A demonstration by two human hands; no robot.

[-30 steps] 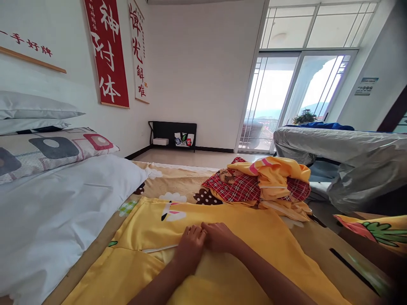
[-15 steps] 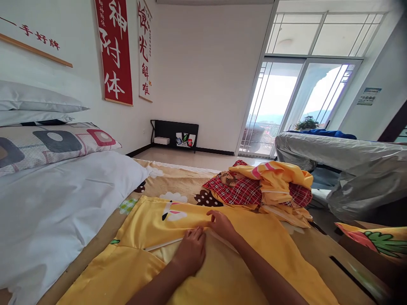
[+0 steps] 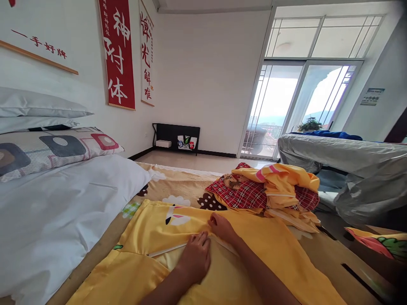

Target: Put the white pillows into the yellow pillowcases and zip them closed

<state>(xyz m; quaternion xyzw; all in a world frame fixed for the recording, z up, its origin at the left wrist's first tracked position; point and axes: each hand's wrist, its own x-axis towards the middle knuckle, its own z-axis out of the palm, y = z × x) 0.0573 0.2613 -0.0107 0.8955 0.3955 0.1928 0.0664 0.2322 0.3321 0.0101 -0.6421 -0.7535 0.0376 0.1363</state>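
A yellow fabric cover [image 3: 263, 254] with a white rabbit-like print lies spread out in front of me, and a pale zip-like strip runs along its opening. Paler yellow cloth shows inside that opening. My left hand [image 3: 195, 256] rests at the middle of the opening with its fingers pressed together on the edge. Just beyond it, to the right, my right hand [image 3: 222, 228] has curled fingers and pinches the cover's edge. The fingertips of both hands are close together, and whatever small part lies between them is hidden.
A crumpled pile of yellow and red plaid cloth [image 3: 244, 192] lies behind the cover. White pillows [image 3: 73, 199] and a patterned pillow [image 3: 60, 146] are stacked at left. At right stands furniture wrapped in plastic [image 3: 318, 148]. A low black shelf [image 3: 176, 131] is by the far wall.
The view has tilted up slightly. My right hand's fingers have closed, and my left hand stays on the cover's edge.
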